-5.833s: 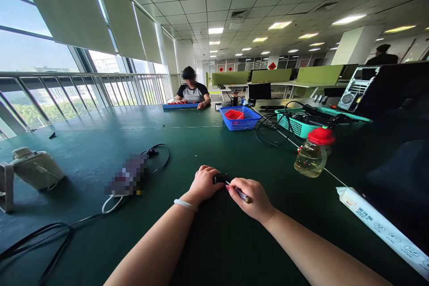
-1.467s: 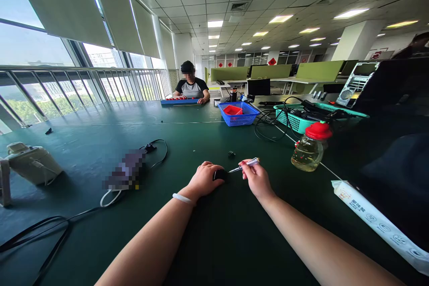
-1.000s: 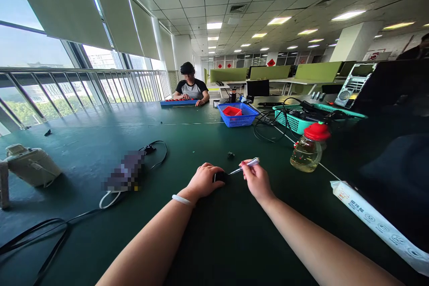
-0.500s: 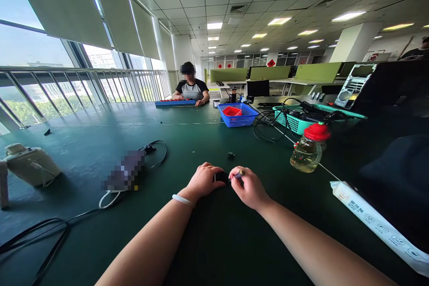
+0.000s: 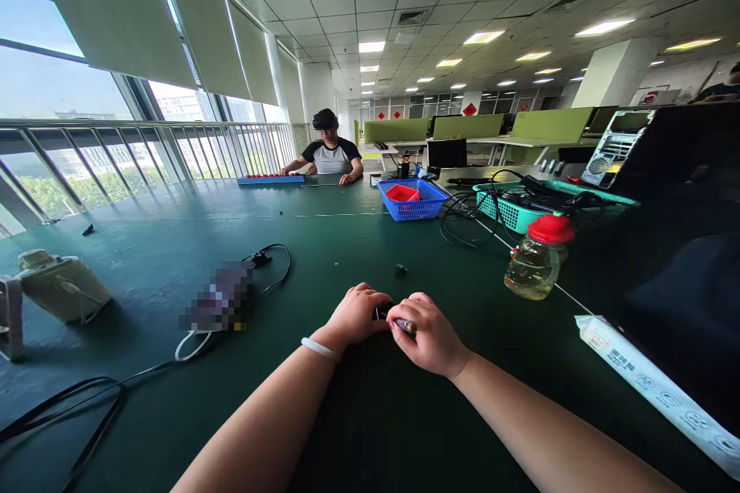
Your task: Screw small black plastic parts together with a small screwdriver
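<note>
My left hand (image 5: 357, 313) is curled over a small black object (image 5: 380, 313) and holds it down on the dark green table (image 5: 347, 246). My right hand (image 5: 426, 335) is closed round a thin screwdriver (image 5: 405, 325), whose brown handle end shows by my thumb. The two hands touch over the black object, and the tool's tip is hidden between them. A tiny black part (image 5: 400, 270) lies loose on the table just beyond my hands.
A glass bottle with a red cap (image 5: 539, 260) stands to the right. A blue basket (image 5: 413, 202) and a teal basket of cables (image 5: 514, 208) sit further back. A long white packet (image 5: 653, 389) lies near right. Cables (image 5: 190, 343) run left. A person (image 5: 329, 155) sits opposite.
My right hand swung the screwdriver from pointing out to the right down onto the black object and closed in against my left hand. The far person's blue tray moved left.
</note>
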`<state>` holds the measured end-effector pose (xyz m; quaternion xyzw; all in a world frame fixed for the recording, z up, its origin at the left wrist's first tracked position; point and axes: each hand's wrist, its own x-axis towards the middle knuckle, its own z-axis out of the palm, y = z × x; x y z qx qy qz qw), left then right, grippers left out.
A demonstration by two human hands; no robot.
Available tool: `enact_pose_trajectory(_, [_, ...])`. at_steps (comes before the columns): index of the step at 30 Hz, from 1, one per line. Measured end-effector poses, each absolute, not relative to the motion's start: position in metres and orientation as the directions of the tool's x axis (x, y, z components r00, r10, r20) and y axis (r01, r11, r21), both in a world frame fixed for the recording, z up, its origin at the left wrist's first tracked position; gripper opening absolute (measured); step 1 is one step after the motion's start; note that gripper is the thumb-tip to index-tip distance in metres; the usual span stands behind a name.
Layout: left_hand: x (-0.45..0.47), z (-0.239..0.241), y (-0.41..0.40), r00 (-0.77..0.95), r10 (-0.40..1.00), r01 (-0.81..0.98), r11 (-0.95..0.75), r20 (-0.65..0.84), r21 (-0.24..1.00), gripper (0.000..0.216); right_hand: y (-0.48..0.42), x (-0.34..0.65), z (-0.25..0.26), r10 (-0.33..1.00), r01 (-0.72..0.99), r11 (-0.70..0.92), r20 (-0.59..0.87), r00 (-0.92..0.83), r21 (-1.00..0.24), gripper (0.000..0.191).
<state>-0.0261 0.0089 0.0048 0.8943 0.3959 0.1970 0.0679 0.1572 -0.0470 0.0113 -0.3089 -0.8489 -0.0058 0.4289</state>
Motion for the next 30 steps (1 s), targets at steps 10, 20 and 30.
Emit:
enact_pose_trajectory(10, [-0.0251,0.007,0.0077,0.612,0.739,0.691,-0.673,0.282,0.263,0.034,-0.0495,0.1561,0.013,0.489,0.541,0.813,0.756,-0.435,-0.216,0.014])
enact_pose_trajectory(20, [-0.0256,0.0073,0.0073,0.618,0.737,0.694,-0.675,0.273,0.25,0.033,-0.0512,0.154,0.0148,0.506,0.587,0.786,0.748,-0.429,-0.195,0.015])
enact_pose_trajectory(30, [-0.0254,0.0088,0.0083,0.631,0.732,0.7,-0.68,0.256,0.22,0.041,-0.0437,0.1529,0.0101,0.712,0.613,0.642,0.654,-0.254,-0.461,0.022])
